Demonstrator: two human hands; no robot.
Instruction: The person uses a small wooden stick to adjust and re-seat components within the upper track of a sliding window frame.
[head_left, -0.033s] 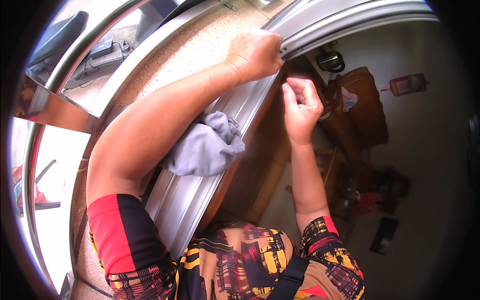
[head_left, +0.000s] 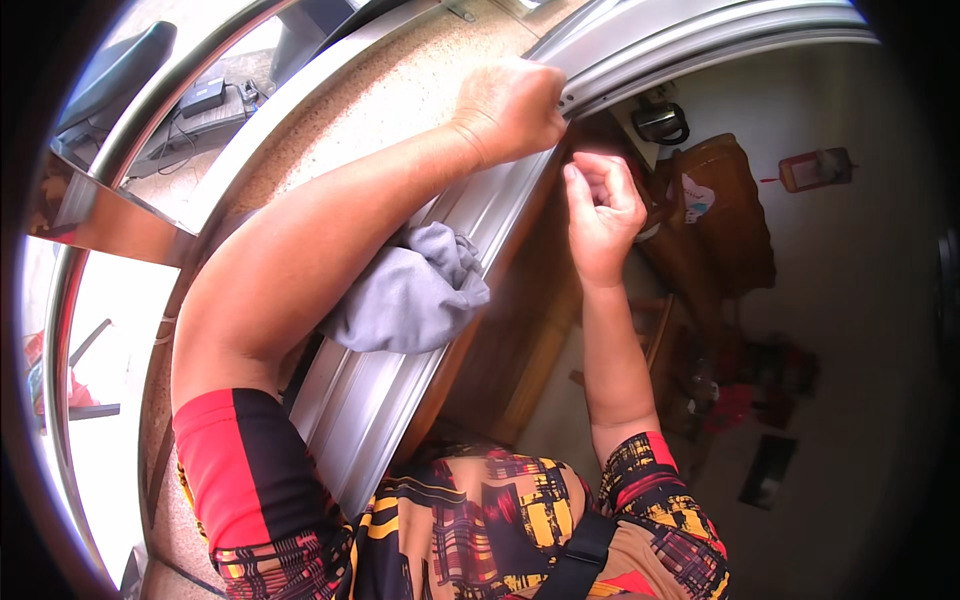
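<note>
My left hand is closed in a fist at the silver window frame, by the corner where the sliding track meets the upright. Whatever its fingers hold, if anything, is hidden. On the room side of the frame, my right hand is raised with its fingers curled in toward the thumb. Anything between those fingertips is too small or hidden to make out. A crumpled grey cloth lies across the metal window track, below my left forearm and touched by neither hand.
A speckled stone ledge runs outside the track, bordered by a shiny metal rail. Beyond it are a dark chair and a black box with cables. Inside are a kettle and brown wooden furniture.
</note>
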